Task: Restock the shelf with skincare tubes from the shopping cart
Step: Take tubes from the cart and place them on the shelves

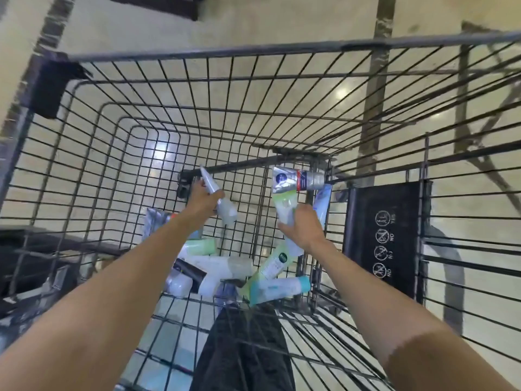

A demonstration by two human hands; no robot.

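Observation:
Both my arms reach down into a black wire shopping cart (197, 60). My left hand (201, 201) grips a white tube with a grey cap (222, 203), tilted, cap end toward the lower right. My right hand (303, 225) holds a bunch of tubes: a white and green one (286, 206), a silver one with a dark round logo (284, 179) sticking up, and a blue-edged one (322, 203) behind. Several more skincare tubes (225, 266) lie in a loose pile on the cart floor below my hands. No shelf is in view.
The cart's wire walls close in on all sides. A black child-seat flap with warning symbols (386, 235) hangs at the right. Dark fabric, my trousers (242, 348), shows through the near wall. Shiny tiled floor (253, 21) lies beyond, with a dark shelf base (28, 255) at the left.

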